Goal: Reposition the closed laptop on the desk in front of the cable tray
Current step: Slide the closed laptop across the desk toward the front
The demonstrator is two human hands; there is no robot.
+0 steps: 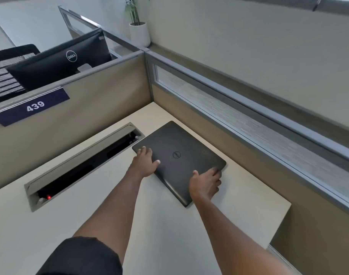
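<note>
A closed dark grey laptop [181,147] with a round logo on its lid lies flat in the desk's far right corner, turned at an angle. My left hand [145,162] grips its left edge, fingers spread over the lid. My right hand [206,183] holds the near right corner, thumb on top and fingers curled under the edge. The cable tray [56,171], a long recessed slot with a raised grey flap, runs across the desk to the left of the laptop; its right end nearly touches the laptop's far left corner. A small red light glows at its left end.
The beige desk [169,235] is bounded by tan partition panels behind [102,104] and on the right [249,120]. A sign reading 439 [35,106] hangs on the back panel. Beyond it stand a monitor [70,58] and a potted plant [140,33].
</note>
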